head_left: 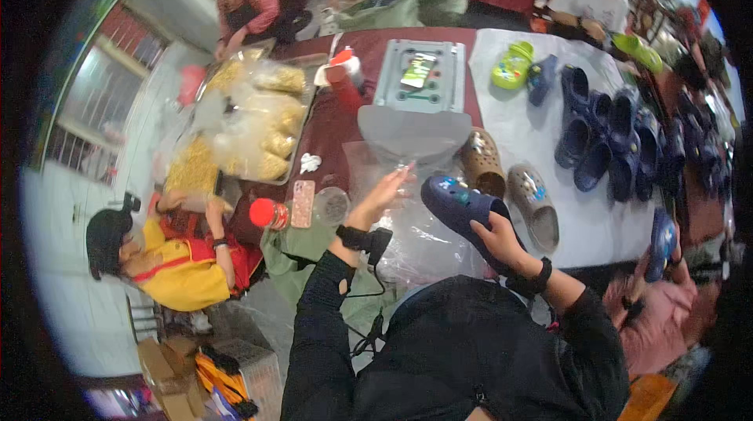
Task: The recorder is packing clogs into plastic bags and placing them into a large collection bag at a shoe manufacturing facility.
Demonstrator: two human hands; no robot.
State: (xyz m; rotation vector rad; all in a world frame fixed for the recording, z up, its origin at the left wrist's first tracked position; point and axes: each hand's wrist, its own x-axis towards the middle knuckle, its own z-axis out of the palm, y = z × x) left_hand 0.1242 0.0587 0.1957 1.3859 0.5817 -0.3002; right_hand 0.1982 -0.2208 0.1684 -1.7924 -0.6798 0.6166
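Note:
My right hand [502, 240] grips a navy clog [457, 203] by its heel opening, thumb on the rim. Blue charms sit on the toe of that clog, which points up and to the left. Fingers stretched and holding nothing, my left hand [384, 195] hovers over clear plastic bags [416, 244] on the table. Just beyond the held shoe are a brown clog [481, 160] and a grey-taupe clog [533, 205] with charms on it.
Rows of navy clogs [594, 142] and a lime-green clog [513, 65] stand on white sheeting [502, 119]. A grey plastic case [420, 76] lies at the back. To the left are a red-lidded jar [267, 214], a pink phone [303, 204] and bagged yellowish pieces [271, 127]. Co-workers sit around the table.

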